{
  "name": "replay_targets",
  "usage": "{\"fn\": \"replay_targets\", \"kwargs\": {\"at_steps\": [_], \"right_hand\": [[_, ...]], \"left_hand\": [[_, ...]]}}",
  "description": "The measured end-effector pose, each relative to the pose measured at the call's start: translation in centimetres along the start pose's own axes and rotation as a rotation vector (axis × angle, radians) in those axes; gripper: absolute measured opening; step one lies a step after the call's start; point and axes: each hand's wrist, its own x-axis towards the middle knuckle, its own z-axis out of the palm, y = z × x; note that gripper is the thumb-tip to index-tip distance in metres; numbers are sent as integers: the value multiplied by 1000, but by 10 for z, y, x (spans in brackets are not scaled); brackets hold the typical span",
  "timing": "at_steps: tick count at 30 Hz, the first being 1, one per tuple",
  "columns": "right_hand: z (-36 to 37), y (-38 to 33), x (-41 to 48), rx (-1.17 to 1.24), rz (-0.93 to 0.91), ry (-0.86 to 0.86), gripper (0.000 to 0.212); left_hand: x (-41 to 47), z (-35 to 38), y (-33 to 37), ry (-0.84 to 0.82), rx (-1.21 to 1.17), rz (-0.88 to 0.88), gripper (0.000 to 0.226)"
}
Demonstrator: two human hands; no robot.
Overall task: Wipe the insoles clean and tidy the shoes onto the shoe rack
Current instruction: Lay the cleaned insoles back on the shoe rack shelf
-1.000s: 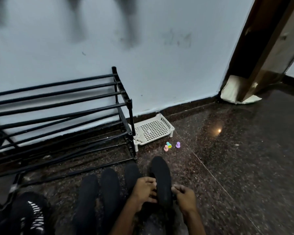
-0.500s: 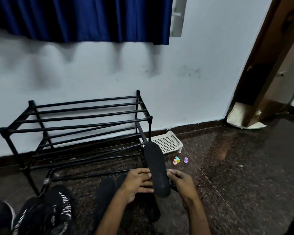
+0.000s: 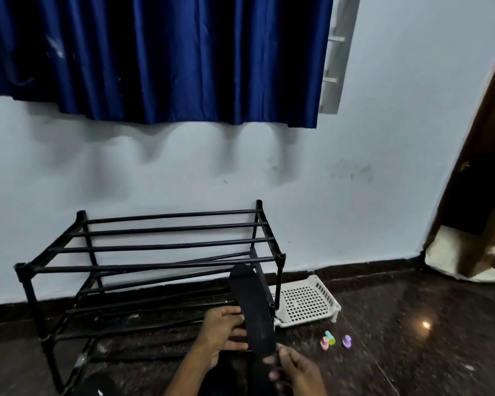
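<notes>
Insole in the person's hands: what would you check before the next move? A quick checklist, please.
1. Insole held securely: left hand grips its edge. Ok.
2. Right hand holding its lower end: blurred. Cannot tell.
3. Wiping cloth ready: none in view. Not ok.
4. Insole surface clean: too dark to judge. Cannot tell.
5. Shoe rack has room: visible bars bare. Ok.

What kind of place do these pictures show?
Probably a room in a home: a black shoe rack against the wall, a blue curtain above it, a wooden door frame at right.
</notes>
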Motion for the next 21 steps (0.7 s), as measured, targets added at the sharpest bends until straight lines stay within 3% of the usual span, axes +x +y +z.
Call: {"fn": "replay_targets", "kwargs": {"at_steps": [10, 21], "right_hand": [[45, 13, 104, -86, -18, 24, 19], [56, 31, 148, -55, 26, 58, 20]], "left_hand": [[110, -15, 7, 74, 101, -19, 15], [146, -23, -6, 107, 346, 40, 13]]}}
